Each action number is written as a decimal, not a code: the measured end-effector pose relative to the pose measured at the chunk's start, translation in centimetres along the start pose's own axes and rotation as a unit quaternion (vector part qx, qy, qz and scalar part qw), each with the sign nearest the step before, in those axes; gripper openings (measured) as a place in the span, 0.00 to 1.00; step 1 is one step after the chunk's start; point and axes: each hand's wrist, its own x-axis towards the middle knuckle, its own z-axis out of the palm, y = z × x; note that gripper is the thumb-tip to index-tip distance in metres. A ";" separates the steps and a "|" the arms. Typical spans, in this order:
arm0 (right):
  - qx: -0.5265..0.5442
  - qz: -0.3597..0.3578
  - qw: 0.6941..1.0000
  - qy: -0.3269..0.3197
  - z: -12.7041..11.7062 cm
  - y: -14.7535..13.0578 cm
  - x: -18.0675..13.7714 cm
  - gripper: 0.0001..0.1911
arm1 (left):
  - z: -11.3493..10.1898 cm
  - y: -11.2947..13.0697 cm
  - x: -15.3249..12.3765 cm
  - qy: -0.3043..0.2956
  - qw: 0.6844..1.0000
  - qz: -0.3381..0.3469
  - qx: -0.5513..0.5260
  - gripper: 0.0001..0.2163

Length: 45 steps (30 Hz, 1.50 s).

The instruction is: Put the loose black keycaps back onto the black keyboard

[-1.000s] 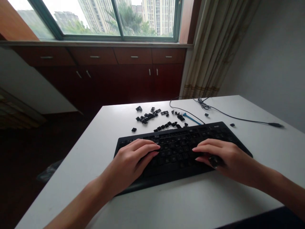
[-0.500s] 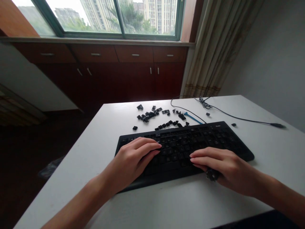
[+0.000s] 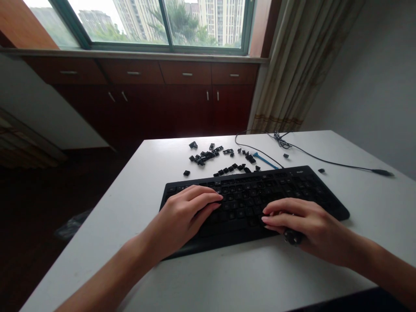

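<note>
A black keyboard [image 3: 240,223] lies at a slant across the white table, several of its key positions looking bare. Over its left part rests my left hand [image 3: 191,208], fingers stretched out and lying on the keys, with nothing seen in it. My right hand [image 3: 300,221] is at the lower right keys, its thumb and fingers curled together. Out from under its palm pokes a knobby black object [image 3: 293,237]; most of it is hidden, so its kind is unclear. Loose black keycaps [image 3: 204,157] lie scattered behind the keyboard.
A blue stick-like tool [image 3: 265,160] lies just behind the keyboard. The keyboard's black cable [image 3: 338,162] runs over the back right of the white table [image 3: 234,277]. Two stray black pieces sit near it. Cabinets [image 3: 182,104] stand beyond the table, under a window.
The view has shifted slightly, moving the scene a little to the right. My right fingers have parted slightly from the thumb. My left hand stays in place on the keyboard.
</note>
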 end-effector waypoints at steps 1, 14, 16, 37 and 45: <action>0.005 0.004 1.000 0.002 -0.2 -0.1 0.1 0.18 | 0.0 0.0 0.0 0.001 1.000 0.000 -0.001 0.10; 0.285 0.239 0.889 0.269 -1.5 -0.4 2.4 0.15 | 0.2 -0.1 -0.1 0.004 1.000 0.004 -0.012 0.10; 0.231 0.246 0.920 0.199 -2.0 -0.2 1.8 0.12 | 0.2 -0.1 -0.1 0.004 1.000 0.007 -0.015 0.11; -0.126 0.244 0.961 0.040 -2.1 0.9 -2.9 0.09 | 0.2 -0.3 -0.1 0.003 1.000 0.001 -0.007 0.10; 0.468 0.278 0.823 0.161 -2.3 -2.1 2.2 0.06 | 0.3 -0.5 -0.1 0.007 1.000 -0.011 -0.006 0.10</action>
